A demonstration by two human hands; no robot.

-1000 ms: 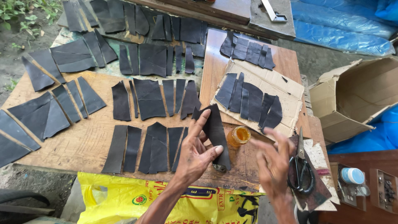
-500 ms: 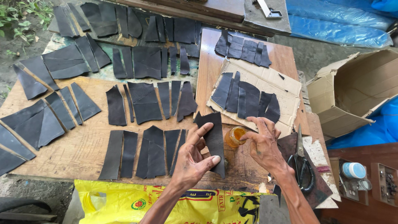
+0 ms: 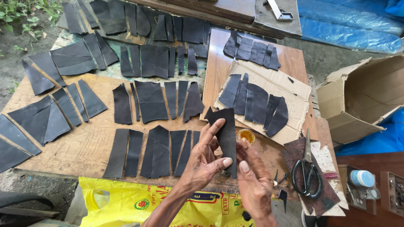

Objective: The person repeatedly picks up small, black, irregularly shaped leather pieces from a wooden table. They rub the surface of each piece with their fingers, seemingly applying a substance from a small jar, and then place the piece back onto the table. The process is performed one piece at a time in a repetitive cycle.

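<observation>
Black cut pieces [image 3: 151, 101] crowd the counter [image 3: 90, 145] at frame centre and left; scissors [image 3: 307, 174] block lower right; bare wood lies between rows.

scissors [image 3: 307, 174] right of cut pieces [image 3: 151, 149], box [image 3: 362, 98] behind
</observation>
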